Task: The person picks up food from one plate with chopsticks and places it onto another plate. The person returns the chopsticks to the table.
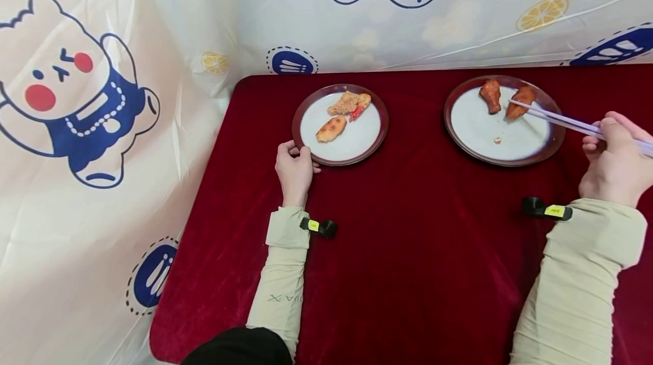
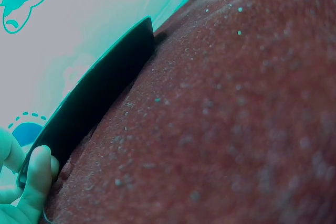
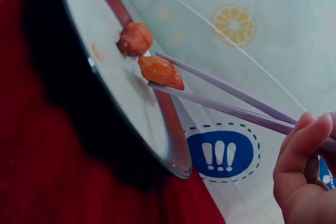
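Note:
At the near left rim of the left plate (image 1: 352, 147), my left hand (image 1: 296, 169) grips the edge, with its thumb (image 2: 38, 174) against the rim. That brown-rimmed plate bears a crusty golden piece (image 1: 343, 103), a red strip (image 1: 356, 113) and an oval browned piece (image 1: 331, 128). My right hand (image 1: 614, 164) holds pale purple chopsticks (image 1: 566, 121) over the right plate (image 1: 520, 144). Their tips straddle a reddish-brown piece of chicken (image 3: 160, 72), one stick on each side. Beside it on the plate lies a small drumstick (image 1: 490, 97).
Both plates stand near the back edge of a table with a dark red cloth (image 1: 398, 251). A white printed curtain (image 1: 245, 8) hangs behind and to the left. A small crumb (image 1: 497, 140) lies on the right plate.

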The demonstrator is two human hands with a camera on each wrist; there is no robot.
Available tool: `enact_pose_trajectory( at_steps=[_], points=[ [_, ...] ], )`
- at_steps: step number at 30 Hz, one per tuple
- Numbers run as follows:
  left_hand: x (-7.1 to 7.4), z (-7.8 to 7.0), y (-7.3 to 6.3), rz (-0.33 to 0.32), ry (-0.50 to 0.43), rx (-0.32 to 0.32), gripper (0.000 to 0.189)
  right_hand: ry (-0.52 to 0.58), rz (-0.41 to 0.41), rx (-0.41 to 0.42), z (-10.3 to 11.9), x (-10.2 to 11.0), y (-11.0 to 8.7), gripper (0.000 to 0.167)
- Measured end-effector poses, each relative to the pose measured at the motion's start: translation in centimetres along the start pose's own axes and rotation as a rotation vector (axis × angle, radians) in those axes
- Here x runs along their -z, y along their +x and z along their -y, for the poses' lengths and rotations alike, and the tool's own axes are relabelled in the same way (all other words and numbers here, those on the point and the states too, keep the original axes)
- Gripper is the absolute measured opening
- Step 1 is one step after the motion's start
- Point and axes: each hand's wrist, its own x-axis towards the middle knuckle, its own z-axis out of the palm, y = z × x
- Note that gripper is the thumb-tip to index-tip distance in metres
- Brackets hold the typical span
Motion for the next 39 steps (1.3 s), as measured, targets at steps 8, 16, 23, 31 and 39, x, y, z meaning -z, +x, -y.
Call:
enact_pose_trajectory(
  at_steps=[8,16,23,31,39],
  points=[
    [0.0,0.0,0.0,-0.002,0.002,-0.002,0.033,-0.074,-0.029,0.052,-0.3,-0.3,-0.4,0.016],
    [0.0,-0.1,0.0,-0.01,0.009,-0.004,0.035,-0.107,-0.03,0.085,-0.3,-0.5,-0.6,0.017],
    [-0.1,0.0,0.0,-0.012,0.006,-0.003,0.034,-0.18,-0.034,0.116,-0.1,-0.5,-0.8,0.018],
    [0.0,0.0,0.0,-0.002,0.004,-0.011,0.033,-0.331,-0.02,0.124,0.4,-0.6,-1.3,0.018],
    [-0.1,0.1,0.1,-0.005,0.008,-0.009,0.033,-0.337,0.047,0.156,0.5,-1.7,-2.3,0.019]
  ],
)
